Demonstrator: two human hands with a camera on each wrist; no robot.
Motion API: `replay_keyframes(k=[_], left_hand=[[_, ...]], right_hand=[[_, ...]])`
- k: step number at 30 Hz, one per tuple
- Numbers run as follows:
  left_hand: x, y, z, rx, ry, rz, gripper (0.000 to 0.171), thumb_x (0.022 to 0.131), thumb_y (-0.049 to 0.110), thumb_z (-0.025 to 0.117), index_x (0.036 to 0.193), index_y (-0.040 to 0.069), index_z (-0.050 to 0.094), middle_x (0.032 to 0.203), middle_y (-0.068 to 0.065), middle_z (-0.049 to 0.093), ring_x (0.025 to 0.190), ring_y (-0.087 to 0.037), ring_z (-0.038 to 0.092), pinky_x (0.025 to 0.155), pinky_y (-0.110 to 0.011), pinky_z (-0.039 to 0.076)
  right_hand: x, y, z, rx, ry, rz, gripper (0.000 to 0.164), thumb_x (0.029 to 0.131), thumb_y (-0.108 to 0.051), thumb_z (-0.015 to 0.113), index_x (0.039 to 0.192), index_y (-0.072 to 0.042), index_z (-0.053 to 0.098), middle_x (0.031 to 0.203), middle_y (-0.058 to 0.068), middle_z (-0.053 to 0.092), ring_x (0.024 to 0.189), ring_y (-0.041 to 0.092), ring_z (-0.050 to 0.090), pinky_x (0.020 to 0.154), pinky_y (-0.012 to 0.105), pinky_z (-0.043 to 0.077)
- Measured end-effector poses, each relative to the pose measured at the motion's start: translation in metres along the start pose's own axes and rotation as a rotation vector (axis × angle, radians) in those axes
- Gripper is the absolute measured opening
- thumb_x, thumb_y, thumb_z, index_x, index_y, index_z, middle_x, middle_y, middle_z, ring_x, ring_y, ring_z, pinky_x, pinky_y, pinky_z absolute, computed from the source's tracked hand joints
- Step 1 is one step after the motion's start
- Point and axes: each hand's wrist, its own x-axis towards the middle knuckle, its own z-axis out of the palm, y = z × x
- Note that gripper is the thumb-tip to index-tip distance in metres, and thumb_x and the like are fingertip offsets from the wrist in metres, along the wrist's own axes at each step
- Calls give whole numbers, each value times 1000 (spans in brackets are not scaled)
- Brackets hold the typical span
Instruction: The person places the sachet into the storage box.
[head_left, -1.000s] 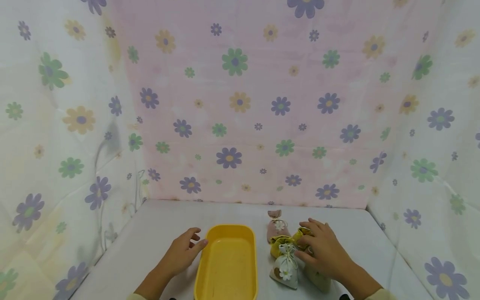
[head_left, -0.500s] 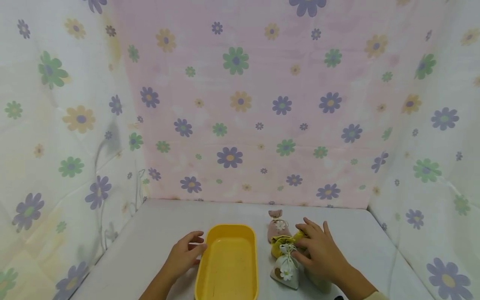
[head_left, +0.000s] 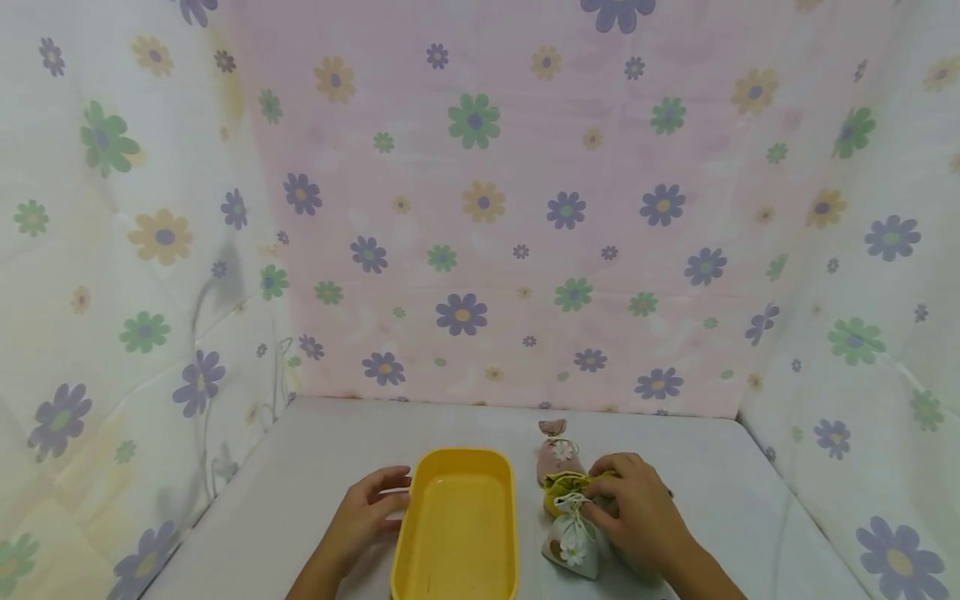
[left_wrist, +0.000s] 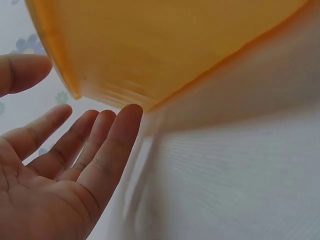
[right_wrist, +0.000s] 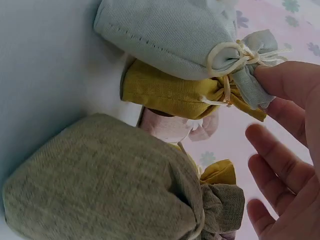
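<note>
In the head view my right hand (head_left: 641, 517) is at a group of small drawstring pouches. The right wrist view shows its thumb and index finger pinching the gathered top of a pale grey pouch (right_wrist: 165, 37) with a white flower, while the other fingers stay apart. Just behind it are a mustard pouch (right_wrist: 162, 92) and a pink pouch (head_left: 558, 463). A grey-brown pouch (right_wrist: 105, 180) stands below that hand, mostly hidden in the head view. My left hand (head_left: 366, 512) is beside the left rim of a yellow tray (head_left: 457, 533), fingers loosely bent, fingertips right at its wall.
Another mustard pouch (right_wrist: 220, 172) shows partly behind the grey-brown one. The white table (head_left: 337, 425) ends at a pink flowered cloth backdrop (head_left: 480, 250), with pale flowered cloth on both sides. The tray holds nothing.
My right hand has come down and its fingers have drawn in onto the pale grey pouch's top. The left hand has shifted slightly downward along the tray's side.
</note>
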Motion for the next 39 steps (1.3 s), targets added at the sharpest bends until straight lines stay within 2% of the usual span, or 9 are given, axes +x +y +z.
replay_keyframes(k=[2, 5, 12, 17, 23, 31, 35, 39], left_hand=[[0, -2, 0, -11, -23, -3, 51, 97, 20, 72, 142, 1, 57, 139, -23, 61, 116, -31, 68, 85, -43, 65], [1, -3, 0, -4, -50, -14, 50, 98, 22, 69, 142, 1, 57, 140, -22, 61, 115, -29, 68, 87, -42, 65], [1, -9, -5, -16, -60, -49, 52, 99, 27, 68, 143, 0, 57, 144, -20, 58, 112, -25, 69, 86, -41, 65], [1, -14, -7, -46, -66, -63, 55, 99, 31, 69, 143, 1, 58, 144, -19, 60, 112, -24, 69, 88, -41, 64], [4, -19, -7, -91, -71, -82, 56, 97, 33, 72, 143, 3, 59, 145, -17, 60, 115, -24, 69, 91, -42, 63], [3, -19, -7, -98, -82, -88, 55, 97, 33, 72, 143, 3, 60, 145, -16, 61, 115, -24, 69, 91, -41, 63], [2, -20, -8, -105, -90, -90, 55, 98, 32, 72, 144, 3, 59, 147, -16, 60, 117, -23, 69, 92, -41, 63], [2, -19, -9, -115, -96, -80, 56, 97, 31, 72, 144, 4, 59, 148, -15, 60, 119, -23, 69, 94, -41, 62]], right_hand=[[-1, -2, 1, -17, 27, -1, 16, 79, -38, 89, 82, -43, 74, 102, -18, 66, 100, 9, 58, 86, 43, 53], [-1, -5, 3, -27, 58, 13, 17, 78, -35, 90, 83, -41, 75, 93, -24, 64, 90, 3, 57, 77, 35, 50], [-1, -11, 7, 30, 76, 58, 22, 78, -33, 90, 81, -45, 72, 89, -30, 62, 88, -1, 57, 81, 38, 52], [-2, -15, 6, 60, 88, 30, 20, 80, -33, 89, 82, -44, 73, 87, -31, 58, 85, -4, 52, 77, 31, 50], [1, -19, 1, 135, 88, -11, 22, 82, -30, 88, 82, -46, 72, 85, -32, 57, 86, -4, 51, 77, 30, 50], [4, -31, -4, 212, 36, 65, 28, 83, -30, 87, 82, -51, 68, 84, -34, 58, 88, 1, 55, 82, 32, 52], [8, -37, -5, 231, 49, 56, 25, 85, -31, 86, 83, -49, 69, 84, -33, 58, 85, 0, 52, 77, 28, 50], [13, -41, -5, 242, 90, 10, 26, 84, -27, 87, 84, -47, 70, 84, -32, 58, 80, 1, 50, 70, 24, 46]])
